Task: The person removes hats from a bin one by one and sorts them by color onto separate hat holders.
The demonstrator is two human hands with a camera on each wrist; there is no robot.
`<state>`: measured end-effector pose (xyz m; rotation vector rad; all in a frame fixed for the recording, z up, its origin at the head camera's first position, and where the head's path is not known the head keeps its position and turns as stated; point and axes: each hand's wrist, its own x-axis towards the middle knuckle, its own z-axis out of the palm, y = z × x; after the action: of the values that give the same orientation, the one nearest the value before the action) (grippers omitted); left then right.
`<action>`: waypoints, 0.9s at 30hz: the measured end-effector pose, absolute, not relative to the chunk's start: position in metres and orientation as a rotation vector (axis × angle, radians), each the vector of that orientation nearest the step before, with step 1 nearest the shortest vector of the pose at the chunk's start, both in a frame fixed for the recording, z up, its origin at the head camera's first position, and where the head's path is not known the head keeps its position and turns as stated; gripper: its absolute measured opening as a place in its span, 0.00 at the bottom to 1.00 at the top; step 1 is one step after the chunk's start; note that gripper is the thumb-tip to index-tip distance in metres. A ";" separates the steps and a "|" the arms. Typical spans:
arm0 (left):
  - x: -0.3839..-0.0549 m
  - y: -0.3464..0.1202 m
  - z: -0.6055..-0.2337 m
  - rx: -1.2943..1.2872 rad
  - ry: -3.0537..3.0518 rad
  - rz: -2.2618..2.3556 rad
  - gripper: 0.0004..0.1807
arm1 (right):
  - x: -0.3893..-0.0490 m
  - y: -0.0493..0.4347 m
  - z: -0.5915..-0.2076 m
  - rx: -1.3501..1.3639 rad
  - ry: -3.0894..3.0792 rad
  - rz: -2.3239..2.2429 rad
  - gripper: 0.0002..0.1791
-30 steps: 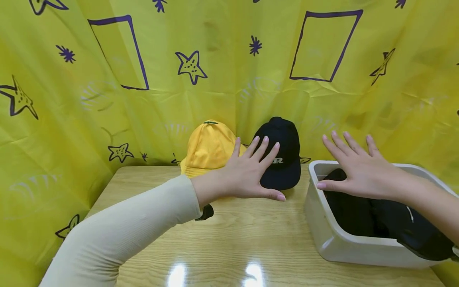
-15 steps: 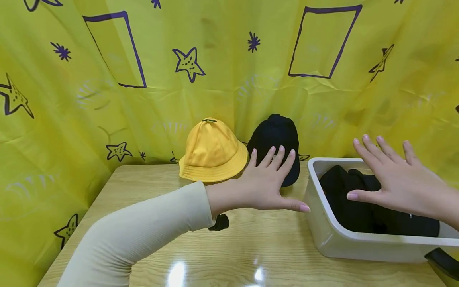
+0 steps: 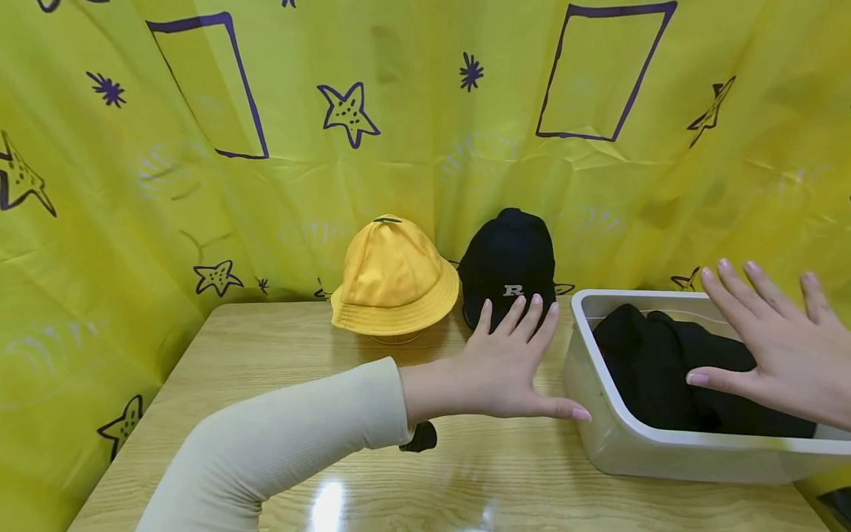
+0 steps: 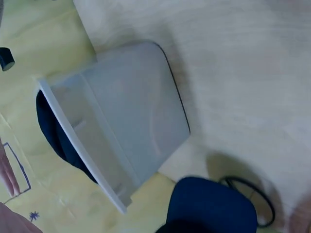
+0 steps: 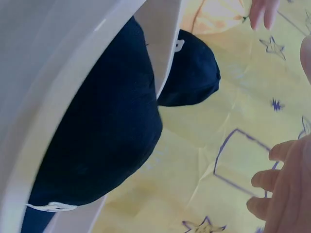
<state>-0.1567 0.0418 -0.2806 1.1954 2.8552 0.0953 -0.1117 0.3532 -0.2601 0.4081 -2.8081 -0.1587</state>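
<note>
My left hand (image 3: pixel 505 369) is held out over the table with fingers spread and holds nothing. Behind its fingertips stands a black cap (image 3: pixel 508 251) with a silver letter R. Left of that cap is a yellow bucket hat (image 3: pixel 392 281) with a green leaf on top, raised on a stand whose ring shows under the brim. My right hand (image 3: pixel 778 347), fingers spread too, hovers over the right part of a white plastic bin (image 3: pixel 614 414). Dark headwear (image 3: pixel 651 369) lies inside the bin; the right wrist view shows a dark cap (image 5: pixel 102 121) there close up.
A pale wooden table (image 3: pixel 266 384) carries everything. Close behind it hangs a yellow curtain (image 3: pixel 399 170) with purple stars and frames. In the left wrist view, a dark ring base (image 4: pixel 265 204) shows beside the black cap's brim.
Both hands have moved right and slightly down, fingers still spread. The right hand has shifted toward the bin's right side, and more of the hats and the bin's contents now shows.
</note>
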 end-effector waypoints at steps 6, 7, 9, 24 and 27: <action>-0.149 0.046 -0.286 1.184 2.813 0.141 0.61 | -0.104 0.373 -0.271 0.407 -2.776 0.046 0.67; -0.148 0.048 -0.287 1.195 2.818 0.138 0.61 | -0.103 0.377 -0.273 0.409 -2.761 0.064 0.67; -0.148 0.051 -0.290 1.210 2.839 0.123 0.62 | -0.101 0.385 -0.277 0.408 -2.739 0.103 0.67; -0.150 0.092 -0.314 1.198 2.915 0.153 0.63 | -0.091 0.436 -0.313 0.237 -2.612 0.367 0.55; -0.149 0.100 -0.316 1.189 2.929 0.128 0.63 | -0.091 0.443 -0.316 0.205 -2.648 0.334 0.52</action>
<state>-0.1487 0.0995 -0.3165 1.1892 2.9292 0.1278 -0.0906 0.4433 -0.3159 0.2052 -2.6475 0.3340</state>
